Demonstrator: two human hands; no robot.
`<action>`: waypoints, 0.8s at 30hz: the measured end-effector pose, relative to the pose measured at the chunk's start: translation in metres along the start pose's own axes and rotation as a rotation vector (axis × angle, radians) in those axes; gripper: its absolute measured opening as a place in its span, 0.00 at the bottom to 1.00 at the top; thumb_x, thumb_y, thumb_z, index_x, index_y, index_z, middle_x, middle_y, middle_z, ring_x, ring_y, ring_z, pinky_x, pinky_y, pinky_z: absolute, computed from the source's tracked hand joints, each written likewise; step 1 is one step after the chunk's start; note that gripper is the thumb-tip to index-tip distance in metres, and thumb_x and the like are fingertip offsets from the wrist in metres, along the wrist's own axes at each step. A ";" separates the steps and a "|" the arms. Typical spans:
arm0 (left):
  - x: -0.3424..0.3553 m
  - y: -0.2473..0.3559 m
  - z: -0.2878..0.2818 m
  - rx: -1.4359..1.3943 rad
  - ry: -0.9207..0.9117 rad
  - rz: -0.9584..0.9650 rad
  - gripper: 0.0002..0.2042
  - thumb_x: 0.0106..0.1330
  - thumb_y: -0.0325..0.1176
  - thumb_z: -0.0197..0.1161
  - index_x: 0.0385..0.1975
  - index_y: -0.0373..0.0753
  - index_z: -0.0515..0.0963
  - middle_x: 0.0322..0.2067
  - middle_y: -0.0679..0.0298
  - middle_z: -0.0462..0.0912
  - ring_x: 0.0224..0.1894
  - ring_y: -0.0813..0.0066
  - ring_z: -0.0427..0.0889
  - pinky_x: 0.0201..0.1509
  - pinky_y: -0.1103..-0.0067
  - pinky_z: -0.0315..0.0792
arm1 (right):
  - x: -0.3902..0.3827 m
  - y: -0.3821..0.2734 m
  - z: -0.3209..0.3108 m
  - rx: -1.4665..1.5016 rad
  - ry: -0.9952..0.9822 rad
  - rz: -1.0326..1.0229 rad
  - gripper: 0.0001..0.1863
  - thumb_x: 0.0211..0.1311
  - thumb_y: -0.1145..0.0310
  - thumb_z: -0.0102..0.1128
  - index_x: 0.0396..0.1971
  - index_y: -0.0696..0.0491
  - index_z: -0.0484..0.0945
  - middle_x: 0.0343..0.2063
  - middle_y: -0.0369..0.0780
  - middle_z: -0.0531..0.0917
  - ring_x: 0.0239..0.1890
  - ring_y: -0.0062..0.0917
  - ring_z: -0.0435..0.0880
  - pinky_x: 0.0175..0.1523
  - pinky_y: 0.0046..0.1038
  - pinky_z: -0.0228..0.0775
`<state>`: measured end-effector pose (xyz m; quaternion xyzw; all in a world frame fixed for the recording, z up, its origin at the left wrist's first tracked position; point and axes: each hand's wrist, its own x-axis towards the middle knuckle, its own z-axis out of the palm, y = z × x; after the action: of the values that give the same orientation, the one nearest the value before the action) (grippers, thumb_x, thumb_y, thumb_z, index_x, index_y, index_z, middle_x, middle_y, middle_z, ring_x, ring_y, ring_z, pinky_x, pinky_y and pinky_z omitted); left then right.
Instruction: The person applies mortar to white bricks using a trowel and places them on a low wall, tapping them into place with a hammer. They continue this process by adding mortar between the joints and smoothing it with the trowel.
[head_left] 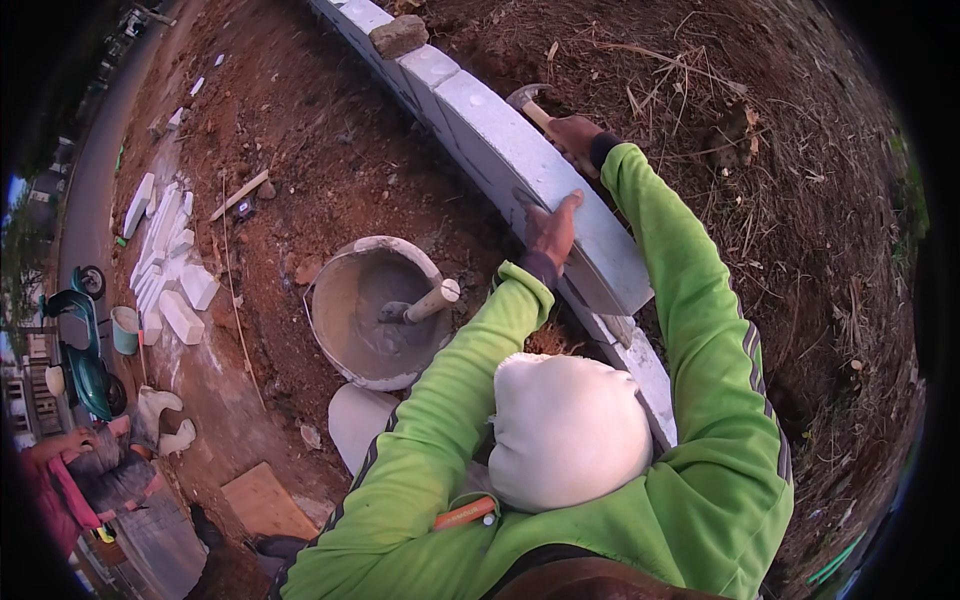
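Observation:
My right hand (575, 138) is closed round the wooden handle of a hammer (538, 112), beyond the far side of a low wall. The hammer's metal head is beside the wall's upper edge. My left hand (550, 235) grips the near edge of a long white block (535, 160), thumb on its top and fingers against its side face. That block lies on the wall's lower course (645, 375). To the left stands a round bucket (370, 243) with grey wet mortar and a wooden-handled tool (430, 302) in it.
A stone (399, 36) sits on the wall further along. White blocks (165, 250) are piled at left, near a green motorbike (85, 345) and a green bucket (125, 330). Another person (90, 470) is at lower left. A brown board (270, 500) lies on the soil.

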<state>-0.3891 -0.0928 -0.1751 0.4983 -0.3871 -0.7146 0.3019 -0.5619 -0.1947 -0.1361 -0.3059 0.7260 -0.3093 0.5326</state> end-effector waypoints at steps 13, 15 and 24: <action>-0.003 0.019 -0.008 -0.008 -0.145 -0.035 0.52 0.60 0.48 0.71 0.75 0.26 0.46 0.70 0.44 0.64 0.69 0.53 0.67 0.73 0.66 0.61 | -0.341 0.068 -0.001 0.516 0.124 -0.413 0.18 0.79 0.49 0.51 0.41 0.50 0.71 0.19 0.29 0.68 0.10 0.10 0.62 0.13 0.14 0.58; 0.006 0.012 -0.011 -0.027 -0.171 -0.035 0.49 0.61 0.49 0.71 0.73 0.27 0.50 0.65 0.44 0.68 0.64 0.52 0.74 0.64 0.62 0.71 | -0.389 0.115 0.023 0.556 0.057 -0.241 0.18 0.79 0.48 0.51 0.41 0.50 0.72 0.19 0.28 0.67 0.11 0.09 0.59 0.13 0.14 0.54; -0.025 0.036 -0.005 0.031 -0.163 -0.066 0.35 0.63 0.49 0.69 0.65 0.32 0.68 0.59 0.48 0.73 0.56 0.43 0.78 0.47 0.39 0.79 | -0.444 0.227 0.093 0.946 0.239 0.561 0.12 0.74 0.57 0.58 0.41 0.46 0.67 0.21 0.28 0.68 0.15 0.11 0.63 0.17 0.18 0.58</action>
<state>-0.3750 -0.0926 -0.1332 0.4556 -0.4048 -0.7564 0.2377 -0.3895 0.2787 -0.0748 0.2079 0.6171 -0.4802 0.5877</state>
